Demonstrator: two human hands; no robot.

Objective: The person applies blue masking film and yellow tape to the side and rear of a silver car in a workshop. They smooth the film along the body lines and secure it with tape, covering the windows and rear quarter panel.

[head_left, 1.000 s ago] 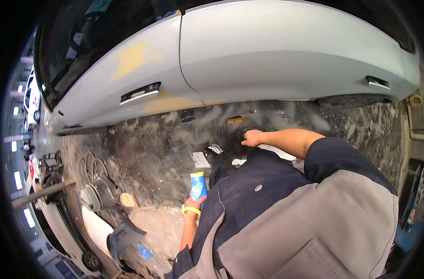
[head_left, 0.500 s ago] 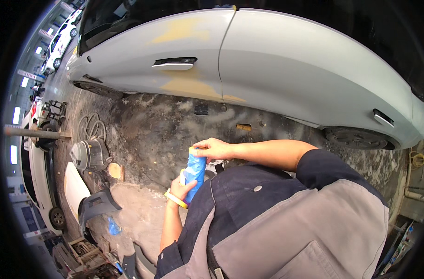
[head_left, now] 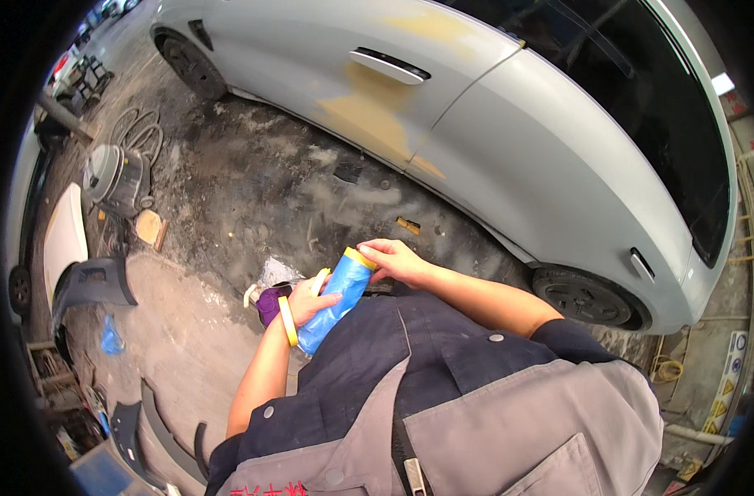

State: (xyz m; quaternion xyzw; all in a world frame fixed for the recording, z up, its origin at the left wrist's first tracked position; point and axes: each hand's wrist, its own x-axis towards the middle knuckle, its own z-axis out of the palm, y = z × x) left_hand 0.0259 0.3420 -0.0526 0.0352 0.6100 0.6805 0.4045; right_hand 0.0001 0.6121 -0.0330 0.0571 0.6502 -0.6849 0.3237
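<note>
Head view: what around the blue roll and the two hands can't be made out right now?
- Blue roll: its lower end is hidden behind the left hand and the dark shirt.
- Right hand: its fingers cover the roll's yellow top end.
- Purple thing by the left hand: mostly hidden by that hand, kind unclear.
- Small debris on the floor: too small to identify.
- Car: roof cut off by the picture's rim.

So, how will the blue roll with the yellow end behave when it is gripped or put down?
The blue roll looks like folded plastic film, so probably light and soft. The left hand spans it easily. Being round, it may roll on the floor.
</note>
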